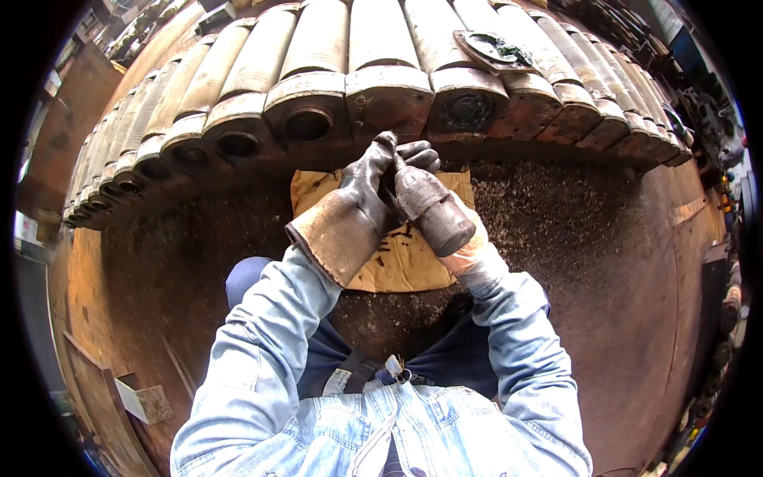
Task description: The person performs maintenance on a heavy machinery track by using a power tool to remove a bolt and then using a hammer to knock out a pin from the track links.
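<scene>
Both hands meet in front of the row of heavy metal parts. My right hand is closed around a dark, grimy power tool, with a rounded cylindrical body that narrows away from me. Its fingers are mostly hidden behind the tool, and the wrist looks bare. My left hand wears a blackened work glove with a tan leather cuff. It is closed close against the tool's narrow end; what its fingers grip is hidden. Below the hands, a yellowish cloth lies on the ground with several small dark bolt-like pieces on it.
Long pale cylinders with rusty block-shaped ends curve across the far side; some ends have round holes. A flanged plate lies on top at right. Dark grit covers the brown floor. An angled metal piece sits at lower left.
</scene>
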The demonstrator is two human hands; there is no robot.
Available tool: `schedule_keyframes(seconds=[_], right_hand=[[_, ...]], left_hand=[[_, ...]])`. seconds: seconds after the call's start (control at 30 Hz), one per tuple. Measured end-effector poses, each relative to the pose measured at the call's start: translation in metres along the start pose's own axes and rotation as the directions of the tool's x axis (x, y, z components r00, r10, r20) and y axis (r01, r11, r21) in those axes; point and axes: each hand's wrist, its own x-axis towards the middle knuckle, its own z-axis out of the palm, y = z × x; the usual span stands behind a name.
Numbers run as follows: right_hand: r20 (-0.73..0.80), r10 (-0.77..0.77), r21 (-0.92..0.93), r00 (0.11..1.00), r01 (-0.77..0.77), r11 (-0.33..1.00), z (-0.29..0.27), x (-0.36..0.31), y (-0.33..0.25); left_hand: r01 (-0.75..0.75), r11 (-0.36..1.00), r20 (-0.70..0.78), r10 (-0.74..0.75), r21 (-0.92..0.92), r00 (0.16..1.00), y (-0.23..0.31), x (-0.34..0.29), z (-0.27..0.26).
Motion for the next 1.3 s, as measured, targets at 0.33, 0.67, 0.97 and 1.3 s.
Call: schedule_keyframes(seconds=[0.33, 0.67, 0.97, 1.3], right_hand=[[0.1, -0.169, 0.017, 0.98, 0.168, 0.986, -0.015, 0.004, -0.023], [0.17, 0.385, 0.236, 0.907, -0.417, 0.878, -0.033, -0.041, 0.02], [0.078, 0.31, 0.328, 0.947, -0.318, 0.89, -0.016, -0.033, 0.023], [0.11, 0.419, 0.405, 0.901, -0.426, 0.809, -0.03, -0.032, 0.034]], left_hand=[[0.214, 0.976, 0.327, -0.189, -0.044, 0.926, 0.008, -0.008, -0.003], [-0.043, 0.944, 0.424, -0.106, 0.326, 0.899, 0.055, -0.08, 0.012], [-0.421, 0.845, 0.365, 0.297, 0.33, 0.882, 0.012, -0.027, -0.011], [-0.535, -0.153, 0.555, 0.174, 0.831, 0.813, 0.057, -0.085, -0.016]])
